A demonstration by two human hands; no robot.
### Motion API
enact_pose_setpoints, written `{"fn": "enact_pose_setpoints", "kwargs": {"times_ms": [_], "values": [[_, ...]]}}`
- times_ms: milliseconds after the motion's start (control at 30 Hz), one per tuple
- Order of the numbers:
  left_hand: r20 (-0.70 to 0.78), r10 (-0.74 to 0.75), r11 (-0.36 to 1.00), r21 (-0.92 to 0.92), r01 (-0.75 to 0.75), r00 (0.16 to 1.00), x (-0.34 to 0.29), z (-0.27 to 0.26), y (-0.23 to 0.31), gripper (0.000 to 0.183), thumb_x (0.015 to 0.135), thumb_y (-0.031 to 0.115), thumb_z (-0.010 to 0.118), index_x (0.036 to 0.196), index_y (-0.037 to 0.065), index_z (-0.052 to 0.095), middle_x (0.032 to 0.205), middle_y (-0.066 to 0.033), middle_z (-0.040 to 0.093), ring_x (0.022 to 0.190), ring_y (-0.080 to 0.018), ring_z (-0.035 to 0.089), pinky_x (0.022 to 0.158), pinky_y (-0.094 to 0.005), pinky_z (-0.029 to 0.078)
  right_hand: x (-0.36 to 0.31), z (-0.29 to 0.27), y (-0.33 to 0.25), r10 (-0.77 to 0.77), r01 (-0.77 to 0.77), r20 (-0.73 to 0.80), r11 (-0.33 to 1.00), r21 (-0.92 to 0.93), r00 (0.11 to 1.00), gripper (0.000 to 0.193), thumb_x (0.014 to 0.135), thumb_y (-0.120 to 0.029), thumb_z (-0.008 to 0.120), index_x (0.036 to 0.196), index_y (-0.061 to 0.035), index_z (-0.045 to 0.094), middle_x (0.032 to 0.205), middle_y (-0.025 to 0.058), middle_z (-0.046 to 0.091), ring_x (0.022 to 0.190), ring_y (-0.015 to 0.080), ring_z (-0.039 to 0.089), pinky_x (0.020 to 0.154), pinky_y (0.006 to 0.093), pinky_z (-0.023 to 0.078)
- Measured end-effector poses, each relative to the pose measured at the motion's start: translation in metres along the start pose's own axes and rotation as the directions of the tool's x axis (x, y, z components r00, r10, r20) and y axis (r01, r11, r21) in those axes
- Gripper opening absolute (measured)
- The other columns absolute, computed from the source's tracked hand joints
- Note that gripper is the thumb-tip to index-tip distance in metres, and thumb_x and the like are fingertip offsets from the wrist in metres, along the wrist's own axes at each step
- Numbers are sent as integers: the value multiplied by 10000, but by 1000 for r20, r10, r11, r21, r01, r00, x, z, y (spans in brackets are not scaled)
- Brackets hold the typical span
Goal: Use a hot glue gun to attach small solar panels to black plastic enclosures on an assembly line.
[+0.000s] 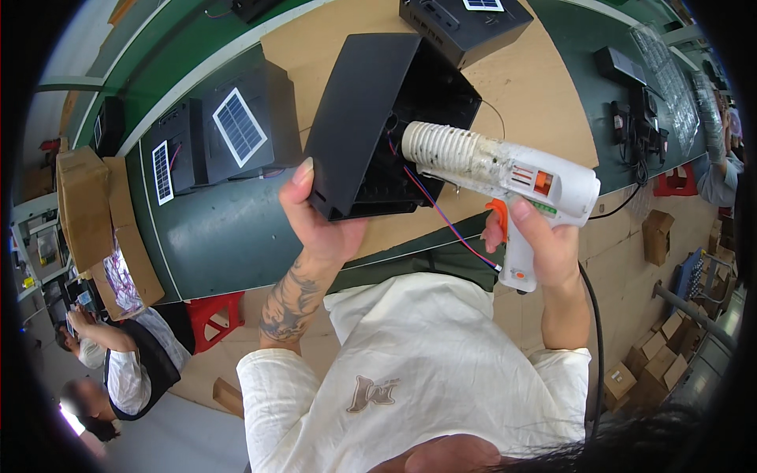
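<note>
My left hand (321, 223) grips the lower corner of a black plastic housing (359, 110), thumb on its outer face. The housing is tilted, its open side turned right. Wrapped around the handle of a white hot glue gun (552, 177) is my right hand (544, 240), with fingers by the orange trigger. The gun's ribbed, stained front end reaches into the opening, so its nozzle is hidden. Red and blue wires (445, 218) run out of the housing and hang down to a small white plug near the gun's handle.
Black boxes with small solar panels (240, 128) stand on the green table (213, 252) at left; another black box (473, 31) is behind. Cardboard (544, 102) covers the middle. Black adapters with cables (643, 118) lie at right. The gun's black cord (597, 339) hangs beside me. People (142, 363) sit at left.
</note>
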State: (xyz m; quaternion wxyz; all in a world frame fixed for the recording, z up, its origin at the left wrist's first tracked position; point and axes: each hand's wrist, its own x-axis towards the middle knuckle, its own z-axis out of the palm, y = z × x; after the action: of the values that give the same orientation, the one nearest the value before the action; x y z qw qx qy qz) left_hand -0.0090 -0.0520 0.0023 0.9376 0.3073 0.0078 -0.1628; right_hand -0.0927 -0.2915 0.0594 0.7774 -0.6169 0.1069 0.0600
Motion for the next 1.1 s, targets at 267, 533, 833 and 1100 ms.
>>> {"fn": "enact_pose_setpoints", "kwargs": {"times_ms": [267, 533, 833, 1100], "values": [[-66, 7, 998, 65, -3, 998, -2, 5, 0, 465, 874, 467, 464, 1166, 132, 603, 1194, -33, 629, 1127, -199, 580, 1009, -368, 432, -1, -1, 0, 17, -17, -15, 1000, -25, 1000, 278, 958, -103, 564, 1193, 45, 551, 846, 82, 615, 638, 153, 592, 572, 294, 491], [-55, -15, 1000, 3, 15, 998, -2, 1, -2, 472, 872, 451, 476, 1185, 122, 603, 1209, -43, 632, 1139, -206, 580, 1012, -375, 433, -2, 1, 5, -49, 49, 0, 998, 47, 999, 325, 954, -80, 541, 1240, 73, 527, 946, 132, 648, 740, 194, 637, 680, 322, 518], [-46, 31, 998, 48, -29, 998, -3, 5, -2, 469, 870, 440, 476, 1187, 118, 601, 1208, -49, 631, 1139, -207, 581, 1021, -369, 426, 1, 0, 22, -196, 187, 56, 973, 132, 979, 404, 943, -47, 542, 1315, 92, 468, 1033, 191, 657, 919, 236, 650, 853, 363, 525], [20, -46, 990, 131, 43, 999, -7, -1, -4, 534, 884, 387, 482, 1254, 8, 549, 1245, -89, 619, 1142, -213, 597, 1023, -329, 435, -11, 3, 22, -338, 360, 130, 825, -435, 932, 629, 867, 7, 623, 1419, 87, 334, 1118, 172, 642, 971, 212, 665, 901, 339, 515]]}}
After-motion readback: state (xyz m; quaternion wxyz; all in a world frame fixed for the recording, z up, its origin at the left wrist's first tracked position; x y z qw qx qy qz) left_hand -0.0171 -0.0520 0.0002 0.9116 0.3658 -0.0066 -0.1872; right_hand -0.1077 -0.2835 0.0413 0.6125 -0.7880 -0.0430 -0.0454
